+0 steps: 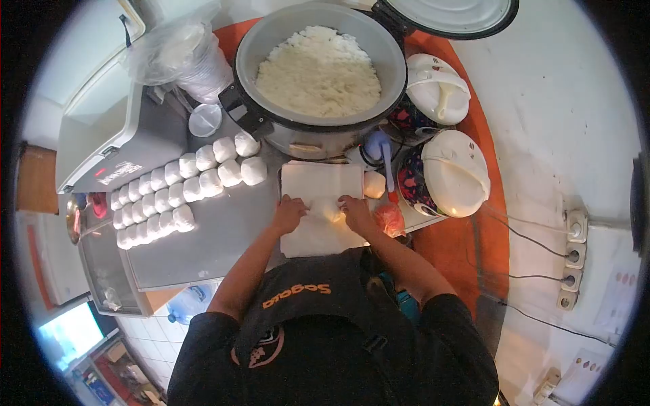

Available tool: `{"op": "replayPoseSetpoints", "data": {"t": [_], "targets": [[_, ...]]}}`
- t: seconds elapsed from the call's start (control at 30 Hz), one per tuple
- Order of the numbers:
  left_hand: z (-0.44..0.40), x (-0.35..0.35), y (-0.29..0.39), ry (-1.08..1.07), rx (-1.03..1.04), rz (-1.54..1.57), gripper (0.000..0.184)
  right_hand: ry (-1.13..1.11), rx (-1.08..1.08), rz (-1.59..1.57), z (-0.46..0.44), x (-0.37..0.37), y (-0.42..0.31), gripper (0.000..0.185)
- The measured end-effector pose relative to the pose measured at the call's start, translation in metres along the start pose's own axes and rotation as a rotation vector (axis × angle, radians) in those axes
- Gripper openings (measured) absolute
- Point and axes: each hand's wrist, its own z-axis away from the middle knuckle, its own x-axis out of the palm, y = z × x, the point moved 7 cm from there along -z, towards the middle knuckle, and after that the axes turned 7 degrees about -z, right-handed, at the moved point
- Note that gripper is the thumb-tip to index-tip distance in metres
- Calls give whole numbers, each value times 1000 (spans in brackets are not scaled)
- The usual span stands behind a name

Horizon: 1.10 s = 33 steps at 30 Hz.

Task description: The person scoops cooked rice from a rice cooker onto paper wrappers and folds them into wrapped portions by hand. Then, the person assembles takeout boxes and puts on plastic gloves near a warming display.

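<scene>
both hands (290,215), held apart, seem to pinch white paper (321,180) near the rice pot (391,68).

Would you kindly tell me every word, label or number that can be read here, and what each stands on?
"Sogo…", ending unclear: orange lettering on the black clothing.
Too blurred to read: white lettering on the grey box.
Too small to read: print on the wall papers.
Too small to read: marks on the white lids.
</scene>
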Motion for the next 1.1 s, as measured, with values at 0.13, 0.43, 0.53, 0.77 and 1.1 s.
{"op": "replayPoseSetpoints", "data": {"t": [0.13, 0.43, 0.53, 0.77, 1.1], "targets": [[-8, -14, 17, 95, -143, -18, 11, -40, 174, -128, -30, 3, 8, 23], [19, -7, 56, 112, 51, -293, 17, -90, 239, 229, -55, 36, 30, 45], [36, -1, 51, 356, 83, -250, 20, -109, 331, 114, -59, 67, 39, 67], [50, 32, 23, 390, -144, 297, 34, 373, 74, -125, -44, 124, 49, 111], [118, -51, -11, 455, -192, 1343, 41, -226, 208, -966, -26, 59, -202, 65]]}}
